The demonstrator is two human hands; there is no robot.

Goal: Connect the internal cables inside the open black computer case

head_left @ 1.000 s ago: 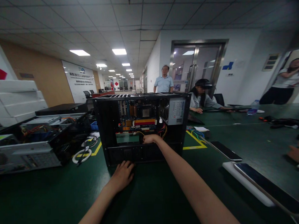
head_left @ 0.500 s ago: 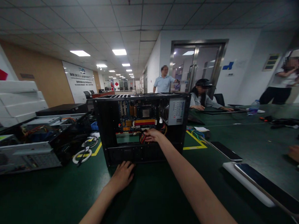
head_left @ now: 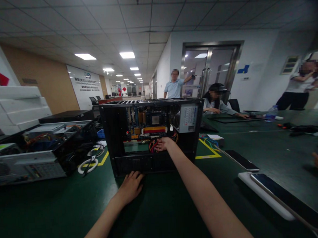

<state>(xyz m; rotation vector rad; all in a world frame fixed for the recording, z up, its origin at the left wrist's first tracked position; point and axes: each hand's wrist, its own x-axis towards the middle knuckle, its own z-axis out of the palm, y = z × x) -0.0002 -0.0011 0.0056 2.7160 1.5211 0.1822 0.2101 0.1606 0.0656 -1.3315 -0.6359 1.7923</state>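
Note:
An open black computer case [head_left: 132, 165] stands upright in front of me, its inside facing me. It holds a motherboard [head_left: 139, 119] with orange and red memory slots, and a silver power supply [head_left: 188, 118] at the upper right. My right hand [head_left: 164, 144] reaches into the lower part of the case. Its fingers curl against a bundle of coloured power cables [head_left: 151, 146], closed on it as far as I can see; the fingertips are partly hidden. Resting on the table by the case's front lower edge is my left hand [head_left: 130, 187], fingers stretched out and holding nothing.
A second opened computer case [head_left: 45, 162] lies at the left near white cable coils [head_left: 87, 166]. To the right are a black phone [head_left: 241, 160] and a white slab-like device [head_left: 265, 195]. Across the table sits a person [head_left: 217, 104]; a water bottle [head_left: 271, 113] stands nearby.
My right hand has shifted slightly within the cables, and more red cable shows beside its fingers. My left hand stays put. In the background a standing person's arm has risen.

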